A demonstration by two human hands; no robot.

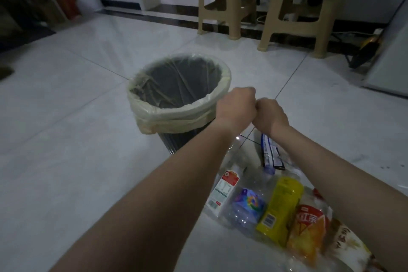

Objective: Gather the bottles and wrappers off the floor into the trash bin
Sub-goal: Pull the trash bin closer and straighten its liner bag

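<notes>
Bottles [280,203] and wrappers [270,153] all lie on the floor [77,161] beside the trash bin [178,104], which looks empty. Nothing seems picked up yet. Both hands, left [236,106] and right [269,117], are fists touching, holding nothing I can see.

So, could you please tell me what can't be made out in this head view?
- Whether the left hand or right hand holds anything: both are fisted, seen from behind.
- The bottom of the trash bin: dark, behind its liner.
- The blue wrapper: its top is hidden by the right wrist.
- The orange-label bottle and its neighbours: partly cut off by the right forearm and the frame's bottom edge.
- Label text: blurred.
</notes>
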